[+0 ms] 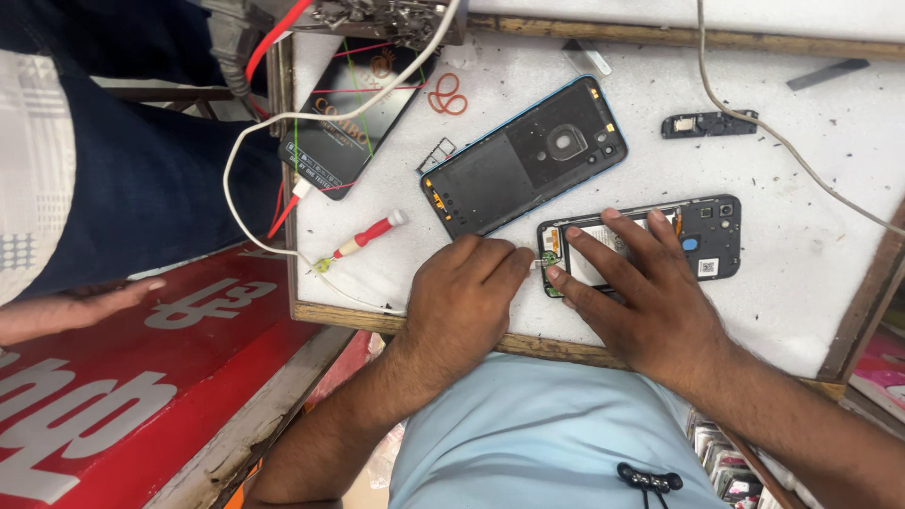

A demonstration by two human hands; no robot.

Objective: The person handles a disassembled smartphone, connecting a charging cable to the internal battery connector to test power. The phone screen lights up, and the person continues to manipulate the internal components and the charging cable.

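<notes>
1. The white foam-topped work table with a wooden frame (811,273) fills most of my view. Its near wooden edge runs just under my wrists, its right edge slants off at the far right, and the widest bare room lies to the right of the open phone.
2. A red signboard with white lettering (141,396) sits below the table's left edge, cut off by the frame. Another person's hand (90,303) rests on it, well apart from mine.
3. The detached black back cover with a blue rim (525,155) lies tilted in the middle of the table, just beyond my hands.
4. The opened black phone body with exposed battery and boards (702,236) lies near the table's near edge. My fingers hide its left half.
5. My right hand (627,302) is spread flat, fingers wide, pressing down on the phone body.
6. My left hand (467,302) is curled, fingers narrow, tips at the phone's left end beside a small green circuit board (550,259). I cannot tell whether it pinches anything.
7. A black box with gold lettering (344,127) lies far left, partly under a white cable (247,141).
8. A red-and-white screwdriver (370,234) lies left of my left hand, with room between.
9. A small black plastic strip part (709,123) lies far right.
10. Orange rubber bands (447,94) lie far centre.
</notes>
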